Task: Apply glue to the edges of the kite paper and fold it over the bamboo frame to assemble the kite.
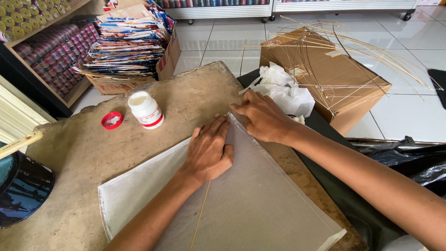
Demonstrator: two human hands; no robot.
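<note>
Left hand (209, 151) flat, fingers spread on white kite paper (260, 200), right hand (265, 116) — fingers pressing its top corner

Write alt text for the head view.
Two bare hands, left hand and right hand, press flat on a thin white paper sheet with a bamboo stick, on a worn brown board beside an open white glue jar.
</note>
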